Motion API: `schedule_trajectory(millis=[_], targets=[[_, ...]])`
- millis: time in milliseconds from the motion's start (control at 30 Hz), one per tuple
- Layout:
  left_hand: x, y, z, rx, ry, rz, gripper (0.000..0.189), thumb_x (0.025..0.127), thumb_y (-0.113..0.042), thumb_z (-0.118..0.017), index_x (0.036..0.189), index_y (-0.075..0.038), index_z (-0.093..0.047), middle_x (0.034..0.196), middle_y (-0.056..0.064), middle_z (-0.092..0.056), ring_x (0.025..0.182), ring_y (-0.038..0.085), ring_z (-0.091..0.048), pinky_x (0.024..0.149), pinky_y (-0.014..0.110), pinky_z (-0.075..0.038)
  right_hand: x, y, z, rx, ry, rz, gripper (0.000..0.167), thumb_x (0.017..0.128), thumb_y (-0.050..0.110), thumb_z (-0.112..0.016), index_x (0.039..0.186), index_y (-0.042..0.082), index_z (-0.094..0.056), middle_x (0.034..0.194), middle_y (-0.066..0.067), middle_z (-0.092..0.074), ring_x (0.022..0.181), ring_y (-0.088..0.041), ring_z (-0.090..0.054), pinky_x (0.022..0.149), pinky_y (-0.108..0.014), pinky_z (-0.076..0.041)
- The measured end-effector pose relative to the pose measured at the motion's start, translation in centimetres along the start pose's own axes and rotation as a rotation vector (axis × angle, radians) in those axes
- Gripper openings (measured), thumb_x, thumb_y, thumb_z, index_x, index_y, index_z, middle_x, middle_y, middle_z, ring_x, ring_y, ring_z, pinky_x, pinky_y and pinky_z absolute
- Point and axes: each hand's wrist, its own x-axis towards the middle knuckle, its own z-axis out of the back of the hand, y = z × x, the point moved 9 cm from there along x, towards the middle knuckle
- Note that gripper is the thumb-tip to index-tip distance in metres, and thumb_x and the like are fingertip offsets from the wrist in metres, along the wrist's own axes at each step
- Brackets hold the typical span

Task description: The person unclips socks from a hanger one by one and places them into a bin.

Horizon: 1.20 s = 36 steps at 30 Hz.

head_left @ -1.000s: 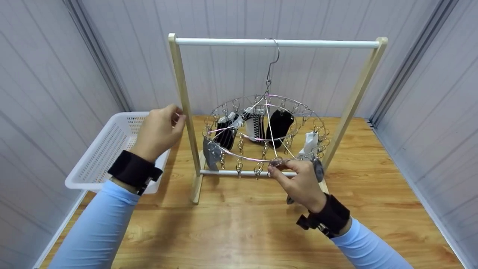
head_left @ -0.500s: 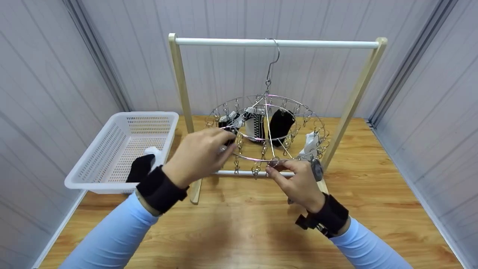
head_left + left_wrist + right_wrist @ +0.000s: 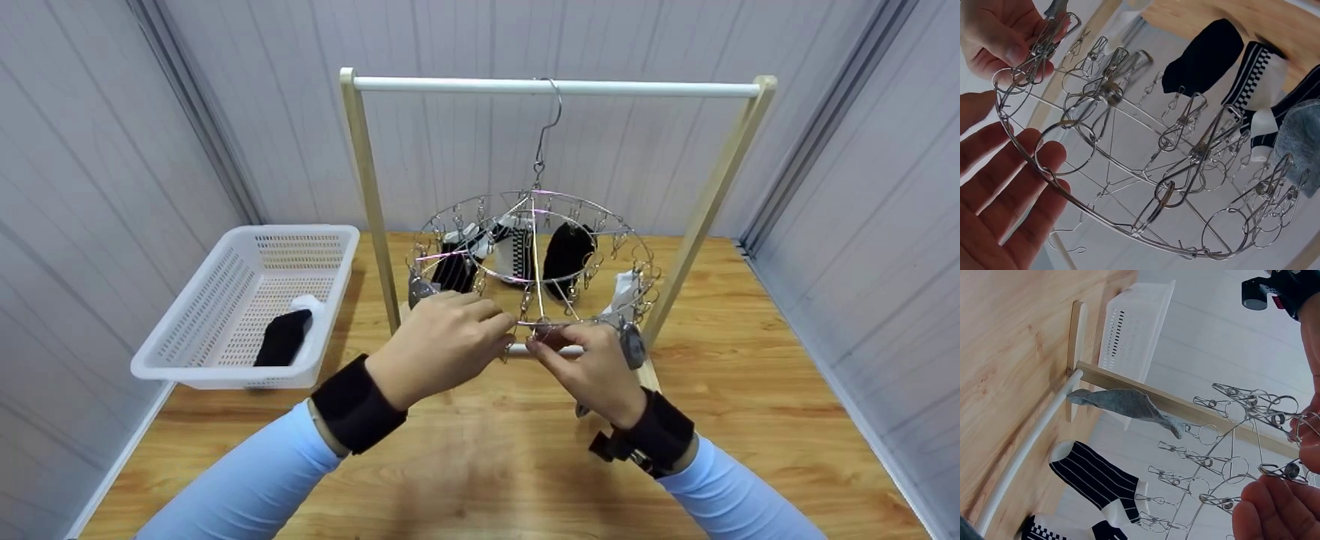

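Left hand [image 3: 444, 345], fingers [image 3: 1019, 187] loosely extended, right hand [image 3: 600, 369] close by, pinching, forearms [image 3: 247, 469] converging

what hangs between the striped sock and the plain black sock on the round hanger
In the head view, a checkered sock hangs between the striped sock and the plain black sock on the round hanger.
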Motion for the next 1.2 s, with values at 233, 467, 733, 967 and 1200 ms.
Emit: schedule_trajectory(millis=[233, 467, 733, 967, 1200], targets=[[0.0, -0.1, -0.2, 0.103, -0.059, -0.008, 0.012, 0.090, -0.009, -0.082, 0.083, -0.013, -0.073, 0.070, -0.002, -0.067, 0.057, 0.016, -0.060, 0.049, 0.027, -0.049, -0.1, 0.4, 0.0, -0.043, 0.018, -0.002, 0.005, 0.088, 0.001, -0.086, 0.091, 0.002, -0.081, 0.085, -0.008, -0.083, 0.074, -0.020, -0.079, 0.070, -0.026, -0.065], [-0.6, 0.3, -0.1, 0.148, -0.107, 0.010, 0.026, 0.091, -0.018, -0.087, 0.074, -0.014, -0.067, 0.066, -0.003, -0.066, 0.053, 0.014, -0.056, 0.049, 0.025, -0.052, -0.5, 2.3, 0.8, -0.049, 0.017, 0.122, 0.015, 0.086, -0.004, -0.086, 0.100, -0.003, -0.080, 0.093, -0.013, -0.083, 0.079, -0.023, -0.082, 0.076, -0.027, -0.067], [-1.2, 1.1, -0.3, 0.153, -0.113, 0.026, 0.035, 0.089, -0.016, -0.088, 0.069, -0.014, -0.059, 0.063, -0.003, -0.063, 0.052, 0.014, -0.054, 0.046, 0.024, -0.052, -0.4, 5.0, 5.3, 0.012, -0.135, 0.278, 0.023, 0.078, -0.015, -0.081, 0.099, -0.008, -0.079, 0.084, -0.016, -0.080, 0.066, -0.021, -0.073, 0.068, -0.015, -0.061], [-1.9, 2.2, -0.3, 0.094, -0.084, 0.064, 0.033, 0.090, -0.010, -0.084, 0.070, -0.011, -0.058, 0.067, -0.001, -0.066, 0.055, 0.015, -0.060, 0.049, 0.028, -0.057, 0.4, 4.2, 8.4, -0.073, -0.175, 0.282, 0.021, 0.080, -0.015, -0.076, 0.100, -0.009, -0.077, 0.091, -0.022, -0.079, 0.082, -0.029, -0.075, 0.094, -0.011, -0.057], [-2.5, 3.4, -0.7, 0.104, -0.041, 0.095, 0.028, 0.091, -0.006, -0.078, 0.072, -0.009, -0.058, 0.067, 0.001, -0.063, 0.056, 0.018, -0.061, 0.050, 0.031, -0.057, 1.1, 2.4, 10.1, -0.177, -0.125, 0.318, 0.028, 0.084, -0.017, -0.068, 0.109, -0.009, -0.077, 0.103, -0.025, -0.078, 0.095, -0.032, -0.074, 0.106, -0.010, -0.051]])
